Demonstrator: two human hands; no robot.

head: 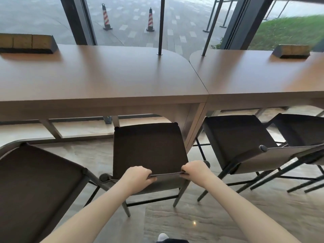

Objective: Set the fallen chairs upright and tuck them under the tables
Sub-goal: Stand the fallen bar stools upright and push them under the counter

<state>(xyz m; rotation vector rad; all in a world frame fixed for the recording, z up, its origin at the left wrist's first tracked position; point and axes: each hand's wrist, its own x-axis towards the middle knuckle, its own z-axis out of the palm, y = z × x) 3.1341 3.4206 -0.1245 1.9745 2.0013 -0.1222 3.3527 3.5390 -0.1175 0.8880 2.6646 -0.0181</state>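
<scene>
**The chair could bump the table leg**

The middle chair [149, 148] stands up on its legs now; its seat front sits just under the edge of the left table [98, 76], but most of the seat is out in the open, so I think the push under the table is only partly done. The left hand [137, 178] and the right hand [194, 170] both hold the top of the chair back; the fingers curl tight around the thin bar, one hand near each end.

What could go wrong? The table leg [194, 123] is very close to the right side of the seat; if the chair goes in a bit crooked, that corner could hit the leg and stop, or scrape it. The chair on the left [40, 186] is near too, and its corner is just beside the left hand, so fingers could get bumped. The floor [192, 220] looks smooth and shiny; a hard push could make the chair slide too fast and knock the table. Two more chairs [242, 141] stand on the right, part way under the other table [259, 74].
</scene>
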